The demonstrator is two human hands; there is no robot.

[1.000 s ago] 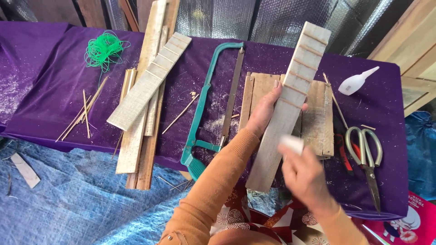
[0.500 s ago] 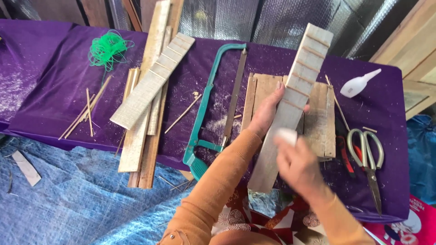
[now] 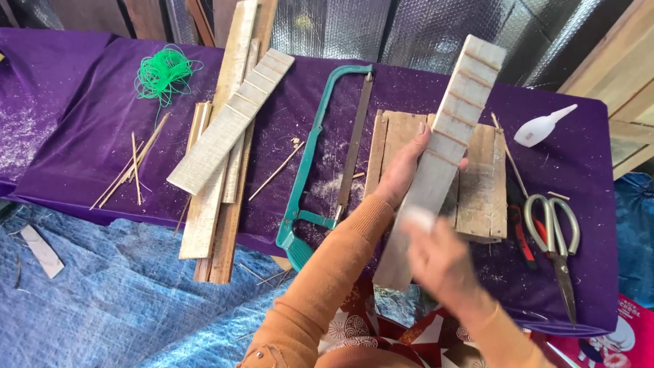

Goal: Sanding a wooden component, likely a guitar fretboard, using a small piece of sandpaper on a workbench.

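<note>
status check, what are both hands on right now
Left hand grips slatted wood strip at its edge. Right hand, blurred, presses small pale pad on it. Hacksaw alongside, apart.

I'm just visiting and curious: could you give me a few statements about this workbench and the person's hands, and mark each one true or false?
1. The left hand holds the long notched wooden strip. True.
2. The hacksaw is being used by the right hand. False: it lies on the purple cloth, untouched.
3. The scissors lie right of the strip. True.
4. The green cord is wrapped around the strip. False: it lies apart, far left.
</note>
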